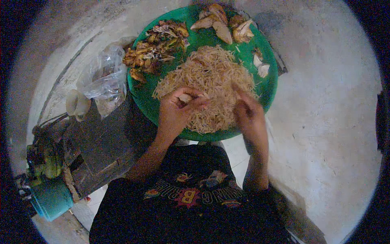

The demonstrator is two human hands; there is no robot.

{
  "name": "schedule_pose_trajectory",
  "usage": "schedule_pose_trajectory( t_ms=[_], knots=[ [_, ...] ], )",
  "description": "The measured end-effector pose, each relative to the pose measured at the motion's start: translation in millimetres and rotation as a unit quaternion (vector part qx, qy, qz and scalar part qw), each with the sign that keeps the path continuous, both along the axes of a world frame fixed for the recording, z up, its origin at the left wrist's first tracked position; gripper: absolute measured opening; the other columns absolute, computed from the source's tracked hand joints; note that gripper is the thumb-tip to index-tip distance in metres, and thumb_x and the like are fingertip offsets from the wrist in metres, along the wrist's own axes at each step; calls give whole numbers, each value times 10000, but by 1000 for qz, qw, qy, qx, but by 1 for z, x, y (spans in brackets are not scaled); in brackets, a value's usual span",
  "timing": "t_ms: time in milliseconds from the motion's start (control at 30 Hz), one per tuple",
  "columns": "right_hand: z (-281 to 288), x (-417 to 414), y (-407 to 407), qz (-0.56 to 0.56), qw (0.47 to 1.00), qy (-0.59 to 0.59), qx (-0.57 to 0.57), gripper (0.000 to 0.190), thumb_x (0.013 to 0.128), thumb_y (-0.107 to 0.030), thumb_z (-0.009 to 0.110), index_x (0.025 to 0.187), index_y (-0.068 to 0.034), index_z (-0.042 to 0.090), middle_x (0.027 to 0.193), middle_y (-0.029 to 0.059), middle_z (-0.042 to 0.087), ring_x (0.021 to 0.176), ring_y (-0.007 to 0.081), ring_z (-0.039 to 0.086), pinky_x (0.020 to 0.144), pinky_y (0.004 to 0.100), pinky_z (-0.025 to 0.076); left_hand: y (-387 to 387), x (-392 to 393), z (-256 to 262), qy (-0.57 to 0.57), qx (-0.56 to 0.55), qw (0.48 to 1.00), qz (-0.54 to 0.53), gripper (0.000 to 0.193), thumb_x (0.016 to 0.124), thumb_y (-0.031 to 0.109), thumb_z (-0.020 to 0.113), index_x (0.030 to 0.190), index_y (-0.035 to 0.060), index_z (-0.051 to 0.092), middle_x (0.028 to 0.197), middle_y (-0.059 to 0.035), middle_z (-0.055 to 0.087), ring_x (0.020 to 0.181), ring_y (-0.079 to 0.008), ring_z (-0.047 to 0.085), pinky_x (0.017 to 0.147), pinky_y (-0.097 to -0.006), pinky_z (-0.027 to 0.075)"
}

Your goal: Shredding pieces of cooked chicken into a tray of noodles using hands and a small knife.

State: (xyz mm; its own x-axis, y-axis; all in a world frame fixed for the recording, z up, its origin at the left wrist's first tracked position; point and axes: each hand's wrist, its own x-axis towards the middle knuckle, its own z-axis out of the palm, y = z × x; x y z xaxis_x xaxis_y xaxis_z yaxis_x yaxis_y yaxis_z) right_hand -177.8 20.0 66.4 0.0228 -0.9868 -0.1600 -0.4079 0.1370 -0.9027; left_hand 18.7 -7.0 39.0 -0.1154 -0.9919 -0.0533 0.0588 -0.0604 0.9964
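Observation:
On a round green tray (272, 82) before me lies a large heap of shredded meat (210, 70), probably chicken. My left hand (184, 102) is curled around a pale piece of meat (185, 97) above the heap's near left part. Over the right side of the heap is my right hand (248, 103), blurred, fingers pointing down; whether it holds shreds cannot be told. Bones and skin scraps (158, 45) are piled at the tray's far left. Larger cooked meat pieces (213, 23) lie at the far edge, with another chunk (243, 30) beside them. Small white pieces (261, 65) rest at the right.
Left of the tray are a clear plastic bag (106, 79) with dark contents and a pale cup (77, 103), by a dark wooden surface (94, 137). A turquoise container (51, 198) stands at the lower left. A pale wall (320, 106) is at the right.

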Motion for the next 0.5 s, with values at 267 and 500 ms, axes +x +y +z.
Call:
schedule_pose_trajectory(
  t_ms=[267, 500],
  knots=[
    [-10, 14, 11, 30, 999, 39, -15, 590, 892, -25, 442, 1467, -99, 334, 639, -26, 447, 587, 71, 424, 552, 219, 369, -8, 10, 5, 15, 56, 998, -26, 144, 865, -11, 639, 1003, -47, 626, 926, -134, 679, 840, -222, 694, 744, -303, 592],
    [13, 21, 23, 100, 994, -37, 35, 539, 887, -86, 514, 1416, -113, 411, 758, 144, 613, 693, 236, 595, 693, 377, 490, -2, 6, 3, 12, 31, 999, -30, 156, 846, -22, 657, 994, -41, 609, 937, -120, 671, 842, -212, 694, 733, -293, 591]
  ],
)
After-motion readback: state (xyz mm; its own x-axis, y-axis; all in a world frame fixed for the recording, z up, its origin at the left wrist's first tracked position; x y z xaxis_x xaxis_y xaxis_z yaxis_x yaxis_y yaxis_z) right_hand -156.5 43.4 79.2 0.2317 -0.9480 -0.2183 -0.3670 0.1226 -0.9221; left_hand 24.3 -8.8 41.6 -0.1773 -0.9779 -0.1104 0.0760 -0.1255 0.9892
